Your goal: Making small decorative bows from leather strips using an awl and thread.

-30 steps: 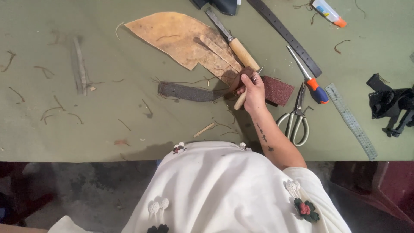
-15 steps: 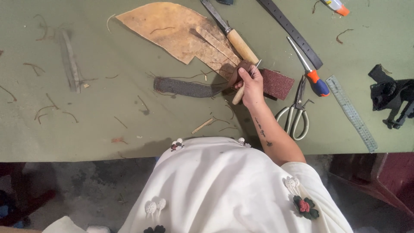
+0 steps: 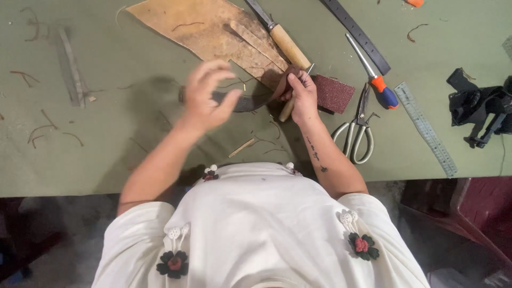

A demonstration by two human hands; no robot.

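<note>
Both hands were over the green table [image 3: 106, 160] in this one, so we were clearly mid-job on the dark leather strip [image 3: 242, 101]. Nearest us, our left hand [image 3: 209, 96] hovered above the strip's left end, blurred, fingers spread loose and gripping nothing. Our right hand [image 3: 302, 96] was closed around a small wooden-handled tool [image 3: 288, 109] with a metal tip, pinning the strip's curled right end where it lay against the sandpaper block [image 3: 333, 93]. Seemed like the working-the-edge stage to us, and the next bit would probably need the left hand steadying the strip flat. Scissors [image 3: 358, 130], a screwdriver [image 3: 373, 74] and a knife [image 3: 282, 40] lay beyond, plus the tan leather sheet [image 3: 202, 26].
</note>
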